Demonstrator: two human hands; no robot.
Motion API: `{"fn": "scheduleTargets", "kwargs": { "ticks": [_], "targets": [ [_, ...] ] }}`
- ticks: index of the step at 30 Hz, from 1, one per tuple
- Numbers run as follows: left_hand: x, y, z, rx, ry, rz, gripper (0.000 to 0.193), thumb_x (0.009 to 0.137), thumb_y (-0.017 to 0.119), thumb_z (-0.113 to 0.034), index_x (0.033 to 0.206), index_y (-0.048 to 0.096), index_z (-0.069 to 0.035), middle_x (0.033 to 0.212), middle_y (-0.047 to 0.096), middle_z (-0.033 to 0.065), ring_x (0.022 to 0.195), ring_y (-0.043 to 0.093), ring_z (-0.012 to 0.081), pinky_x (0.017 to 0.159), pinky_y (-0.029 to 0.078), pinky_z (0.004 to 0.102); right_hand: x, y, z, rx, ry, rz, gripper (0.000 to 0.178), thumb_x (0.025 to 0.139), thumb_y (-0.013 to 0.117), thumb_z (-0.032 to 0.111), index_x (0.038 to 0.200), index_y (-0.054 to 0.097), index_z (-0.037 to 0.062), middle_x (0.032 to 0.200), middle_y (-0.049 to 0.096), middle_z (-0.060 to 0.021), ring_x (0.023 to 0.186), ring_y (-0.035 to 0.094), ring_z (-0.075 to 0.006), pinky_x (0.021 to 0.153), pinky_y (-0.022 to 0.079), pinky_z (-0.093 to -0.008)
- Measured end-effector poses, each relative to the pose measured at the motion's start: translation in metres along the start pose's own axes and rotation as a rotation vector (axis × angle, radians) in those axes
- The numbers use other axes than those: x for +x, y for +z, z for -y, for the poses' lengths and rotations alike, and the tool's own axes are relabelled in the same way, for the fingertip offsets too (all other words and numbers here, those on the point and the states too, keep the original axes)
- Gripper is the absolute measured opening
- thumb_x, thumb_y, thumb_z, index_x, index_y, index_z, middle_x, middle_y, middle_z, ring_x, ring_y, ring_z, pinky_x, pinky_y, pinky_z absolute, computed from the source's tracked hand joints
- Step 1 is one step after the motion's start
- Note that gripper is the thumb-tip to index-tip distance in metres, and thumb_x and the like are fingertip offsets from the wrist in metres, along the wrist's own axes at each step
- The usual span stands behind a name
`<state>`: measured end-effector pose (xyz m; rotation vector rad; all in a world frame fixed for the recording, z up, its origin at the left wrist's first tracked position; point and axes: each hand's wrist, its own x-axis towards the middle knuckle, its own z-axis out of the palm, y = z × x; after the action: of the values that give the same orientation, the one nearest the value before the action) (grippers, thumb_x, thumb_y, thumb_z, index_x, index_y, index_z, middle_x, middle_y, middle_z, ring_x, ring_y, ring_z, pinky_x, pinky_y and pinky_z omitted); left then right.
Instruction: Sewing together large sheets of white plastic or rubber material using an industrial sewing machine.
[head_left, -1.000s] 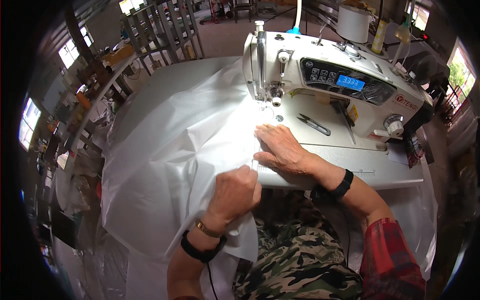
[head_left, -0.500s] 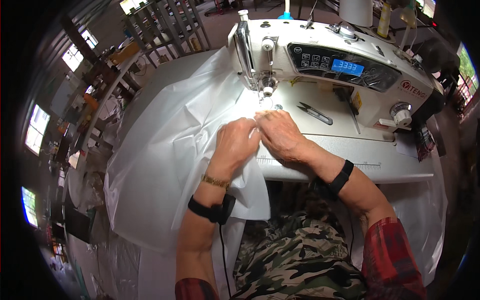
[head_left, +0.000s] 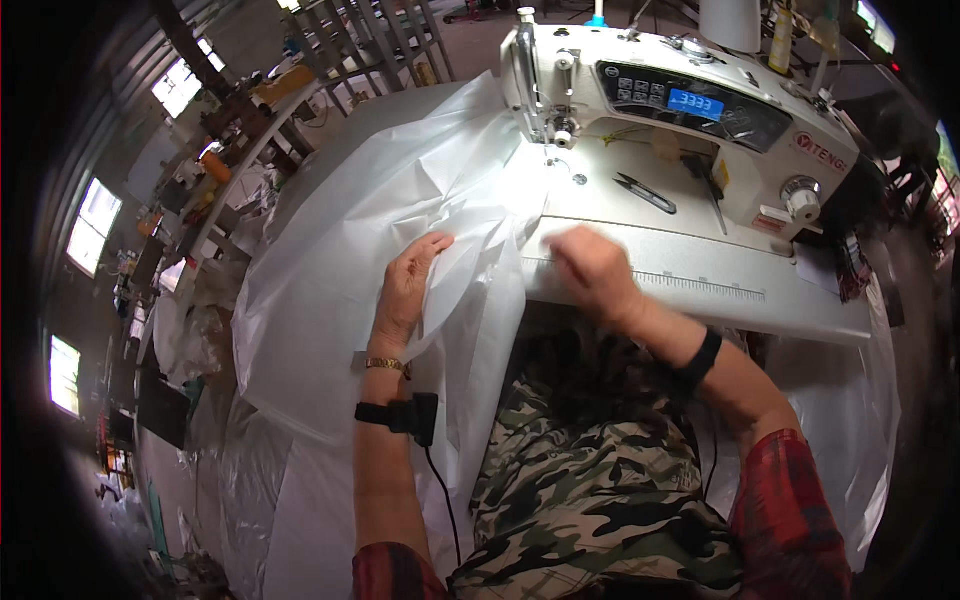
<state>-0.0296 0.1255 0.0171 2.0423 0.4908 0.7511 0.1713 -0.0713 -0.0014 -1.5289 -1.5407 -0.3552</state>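
Note:
A large sheet of thin white plasticky fabric [head_left: 330, 310] lies in folds over the left of the sewing table and hangs off its front edge. Its right side runs up to the lit needle area of a white sewing machine [head_left: 640, 60]. My left hand [head_left: 403, 290] rests on the sheet with thumb and fingers pinched on a fold. Over the table's front ruler strip, just right of the sheet's edge, my right hand [head_left: 597, 270] is curled and smeared by motion. Whether its fingertips hold anything is hidden.
Thread snips [head_left: 645, 193] lie on the machine bed [head_left: 600, 230] right of the needle. A handwheel-like knob [head_left: 801, 200] sits on the machine's right end. A metal rack [head_left: 370, 50] stands behind, and a cluttered bench [head_left: 235, 200] runs along the left.
My hands were together close to the needle. Now they are apart: the left has drawn back leftward on the sheet, the right back toward me and rightward. The view has also shifted.

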Motion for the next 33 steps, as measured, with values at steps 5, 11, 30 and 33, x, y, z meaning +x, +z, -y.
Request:
{"fn": "scheduleTargets", "kwargs": {
  "ticks": [5, 11, 30, 33],
  "targets": [
    [-0.001, -0.002, 0.001, -0.103, -0.071, 0.014, 0.042, 0.104, 0.049, -0.032, 0.117, 0.067, 0.003, 0.117, 0.069, 0.0083, 0.106, 0.062, 0.0152, 0.096, 0.045, 0.0262, -0.042, 0.022, 0.073, 0.037, -0.149, 0.261, 0.013, 0.079, 0.065, 0.014, 0.091, 0.062, 0.0074, 0.078, 0.059, -0.0087, 0.074, 0.059, -0.0256, 0.069, 0.050, -0.0357],
    [0.000, -0.001, -0.004, -0.099, -0.085, 0.005, 0.040, 0.103, 0.050, -0.030, 0.117, 0.067, 0.003, 0.114, 0.070, 0.0069, 0.100, 0.061, 0.0129, 0.093, 0.046, 0.0245, -0.006, 0.063, 0.104, -0.314, -0.471, 0.605, 0.033, 0.085, 0.065, 0.043, 0.086, 0.070, 0.0104, 0.079, 0.063, 0.0007, 0.095, 0.057, -0.0209, 0.098, 0.033, -0.0488],
    [0.001, -0.010, -0.003, -0.180, -0.179, 0.071, 0.046, 0.102, 0.053, -0.035, 0.125, 0.061, 0.004, 0.114, 0.070, 0.0082, 0.100, 0.062, 0.0107, 0.093, 0.047, 0.0235, -0.052, -0.097, 0.097, 0.192, -0.053, 1.178, 0.035, 0.092, 0.063, 0.041, 0.080, 0.064, 0.0080, 0.069, 0.062, -0.0110, 0.071, 0.065, -0.0307, 0.064, 0.049, -0.0424],
    [0.001, -0.007, -0.007, -0.199, -0.202, 0.080, 0.047, 0.102, 0.054, -0.035, 0.127, 0.060, 0.004, 0.114, 0.070, 0.0085, 0.099, 0.062, 0.0100, 0.092, 0.048, 0.0232, -0.091, -0.076, 0.064, -0.003, 0.165, 1.276, 0.040, 0.091, 0.062, 0.045, 0.082, 0.068, 0.0067, 0.072, 0.065, -0.0140, 0.073, 0.066, -0.0327, 0.068, 0.049, -0.0442]
  ]
}}
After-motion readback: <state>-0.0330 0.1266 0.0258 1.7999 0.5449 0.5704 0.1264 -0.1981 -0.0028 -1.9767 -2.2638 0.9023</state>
